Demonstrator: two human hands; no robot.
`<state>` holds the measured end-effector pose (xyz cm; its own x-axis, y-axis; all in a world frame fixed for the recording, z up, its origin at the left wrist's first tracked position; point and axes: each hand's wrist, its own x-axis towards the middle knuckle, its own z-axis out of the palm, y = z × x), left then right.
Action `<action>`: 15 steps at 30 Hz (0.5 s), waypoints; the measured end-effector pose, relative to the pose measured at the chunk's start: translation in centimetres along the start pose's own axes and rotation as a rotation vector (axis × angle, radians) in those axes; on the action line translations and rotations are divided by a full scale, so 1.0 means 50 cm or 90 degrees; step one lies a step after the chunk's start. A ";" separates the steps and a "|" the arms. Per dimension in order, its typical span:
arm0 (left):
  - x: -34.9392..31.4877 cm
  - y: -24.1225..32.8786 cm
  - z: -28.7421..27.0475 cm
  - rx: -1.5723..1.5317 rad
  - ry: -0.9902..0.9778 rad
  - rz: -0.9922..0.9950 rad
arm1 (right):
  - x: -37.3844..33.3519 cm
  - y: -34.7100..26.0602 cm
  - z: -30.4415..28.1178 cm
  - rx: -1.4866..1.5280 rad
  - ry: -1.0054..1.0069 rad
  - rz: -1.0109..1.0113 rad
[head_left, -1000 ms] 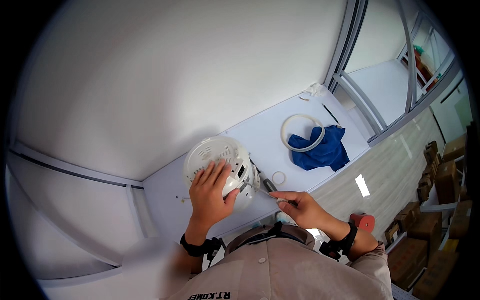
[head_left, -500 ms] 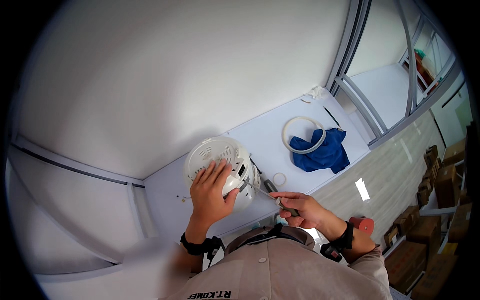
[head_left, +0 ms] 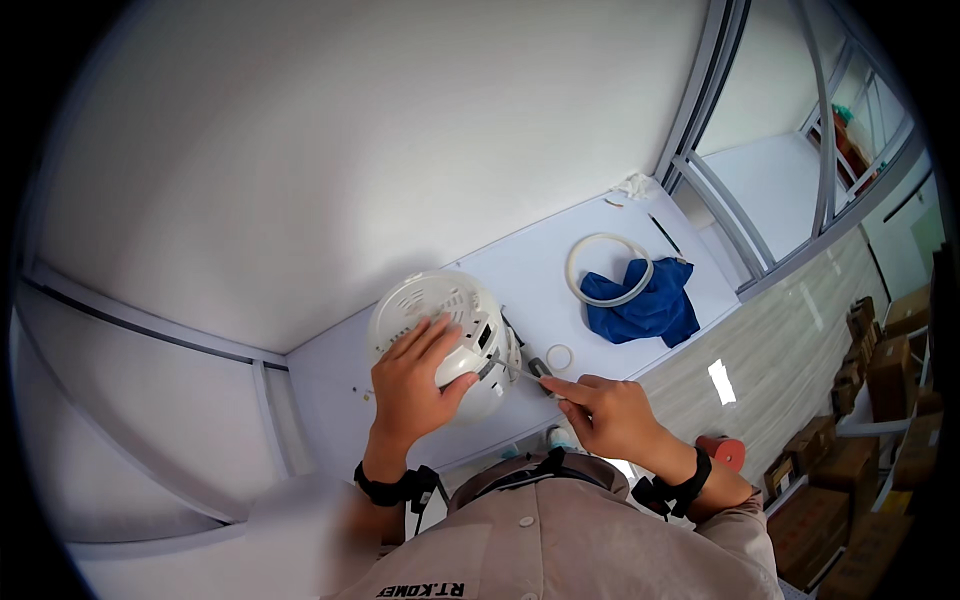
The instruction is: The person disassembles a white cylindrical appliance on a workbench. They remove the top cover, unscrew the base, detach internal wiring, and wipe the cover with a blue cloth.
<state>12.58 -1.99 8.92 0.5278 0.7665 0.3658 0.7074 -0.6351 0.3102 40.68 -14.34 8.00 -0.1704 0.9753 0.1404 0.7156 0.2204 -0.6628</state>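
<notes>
A white rounded appliance (head_left: 470, 295) with vent slots in its upturned round face stands on the white table. My left hand (head_left: 415, 385) lies spread over its near side, fingers stretched out across the vented face. In my right hand (head_left: 612, 410) is a screwdriver (head_left: 515, 371); its thin shaft reaches the appliance's right side, by some dark openings. Whether the tip sits in a screw is too small to tell. Most of the screwdriver's handle is hidden by my fingers. Just beyond it, a dark-handled tool (head_left: 540, 367) lies on the table.
Right of the appliance lie a small white ring (head_left: 559, 357), a large white ring (head_left: 570, 262) and a blue cloth (head_left: 645, 312). A dark pen-like stick (head_left: 664, 233) rests farther back. A white wall (head_left: 330, 150) rises behind the table; cardboard boxes (head_left: 820, 520) stand at right.
My right hand has moved slightly up, turning over so its back shows and covering the screwdriver handle. My left hand has shifted a little to the left on the appliance.
</notes>
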 end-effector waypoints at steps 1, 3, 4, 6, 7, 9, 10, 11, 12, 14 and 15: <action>0.002 0.001 -0.001 -0.004 -0.004 -0.004 | 0.001 -0.007 -0.007 -0.037 -0.014 0.013; 0.002 0.000 -0.004 -0.014 -0.013 -0.012 | 0.004 -0.009 -0.009 -0.046 -0.015 0.001; 0.002 -0.001 -0.007 -0.021 -0.018 -0.015 | 0.004 -0.010 -0.012 -0.051 -0.013 -0.004; 0.003 -0.003 -0.007 -0.029 -0.021 -0.012 | 0.011 0.010 0.001 0.054 0.020 -0.022; 0.003 -0.007 -0.006 -0.029 -0.019 -0.007 | 0.019 0.013 0.002 0.107 0.037 -0.033; 0.001 -0.009 -0.003 -0.022 -0.018 0.001 | 0.027 0.014 -0.015 0.094 0.004 -0.017; -0.001 -0.007 0.001 -0.014 -0.019 0.005 | 0.030 0.009 -0.024 0.088 -0.013 -0.009; -0.001 -0.006 0.003 -0.007 -0.020 0.008 | 0.029 -0.003 -0.030 0.027 -0.016 -0.017; -0.001 -0.006 0.004 -0.008 -0.022 0.007 | 0.029 -0.019 -0.035 -0.034 -0.020 -0.026; 0.002 -0.005 0.004 -0.008 -0.024 0.005 | 0.027 -0.032 -0.039 -0.094 -0.031 -0.033; 0.001 -0.004 0.003 -0.011 -0.028 0.002 | 0.026 -0.033 -0.039 -0.094 -0.040 -0.031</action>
<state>12.55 -1.82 8.73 0.5504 0.7676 0.3283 0.6978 -0.6389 0.3238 40.60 -13.40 10.73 -0.2460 0.9617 0.1211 0.7961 0.2717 -0.5408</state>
